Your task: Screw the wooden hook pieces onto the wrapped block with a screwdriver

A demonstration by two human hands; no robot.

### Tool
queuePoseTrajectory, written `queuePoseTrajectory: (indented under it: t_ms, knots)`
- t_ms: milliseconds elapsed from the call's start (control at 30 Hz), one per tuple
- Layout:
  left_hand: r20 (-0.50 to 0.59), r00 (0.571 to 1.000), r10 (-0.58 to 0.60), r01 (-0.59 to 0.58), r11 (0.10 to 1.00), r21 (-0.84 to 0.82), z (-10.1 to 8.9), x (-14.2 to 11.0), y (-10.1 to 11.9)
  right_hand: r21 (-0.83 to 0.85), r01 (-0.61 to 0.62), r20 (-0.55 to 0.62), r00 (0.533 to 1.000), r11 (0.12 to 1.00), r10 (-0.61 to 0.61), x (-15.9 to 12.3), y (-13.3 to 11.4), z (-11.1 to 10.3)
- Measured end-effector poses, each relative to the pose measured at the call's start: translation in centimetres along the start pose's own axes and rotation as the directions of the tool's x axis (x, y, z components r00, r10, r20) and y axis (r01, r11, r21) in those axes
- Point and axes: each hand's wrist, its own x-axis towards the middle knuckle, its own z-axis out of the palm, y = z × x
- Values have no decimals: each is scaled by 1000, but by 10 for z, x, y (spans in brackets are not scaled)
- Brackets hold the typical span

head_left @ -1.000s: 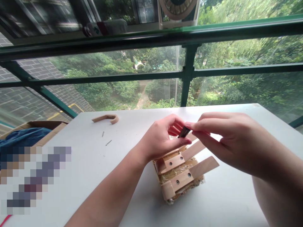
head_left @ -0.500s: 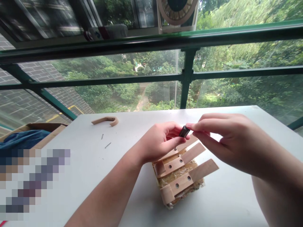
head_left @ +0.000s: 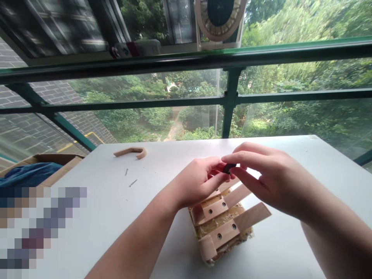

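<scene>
My left hand (head_left: pixel 197 182) and my right hand (head_left: pixel 261 182) meet over a stack of wooden hook pieces (head_left: pixel 223 221) wrapped in clear film on the white table (head_left: pixel 116 209). Between the fingertips of both hands sits a small dark object (head_left: pixel 229 167). My right thumb and forefinger pinch it from the right. My left fingers curl closed against it from the left. The wooden pieces have screw holes and lie side by side, partly hidden under my hands.
A single curved wooden hook (head_left: pixel 131 152) lies at the far left of the table, with two small screws (head_left: pixel 130 177) near it. A cardboard box with blue cloth (head_left: pixel 31 170) stands beyond the left edge. A green railing (head_left: pixel 229 100) and glass back the table.
Both hands have drawn closer together around the dark object, and my right fingers now cover more of it. The view has tilted slightly, shifting everything down.
</scene>
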Motion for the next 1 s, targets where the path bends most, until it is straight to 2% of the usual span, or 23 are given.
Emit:
queuePoseTrajectory:
  t_ms: [167, 467, 600, 1000]
  knots:
    - [2, 1000, 4, -4, 1000, -14, 3, 1, 0, 16, -31, -17, 999, 999, 31, 0, -3, 1]
    - [-74, 993, -97, 98, 995, 9, 13, 1, -8, -28, -151, 6, 988, 988, 152, 1, -7, -5]
    - [-69, 994, -86, 89, 995, 42, 12, 1, -4, -42, -176, 6, 984, 983, 176, 1, -7, -6]
    - [-32, 994, -106, 105, 994, -34, 12, 3, -11, -21, -48, 72, 996, 999, 49, -4, -2, -9]
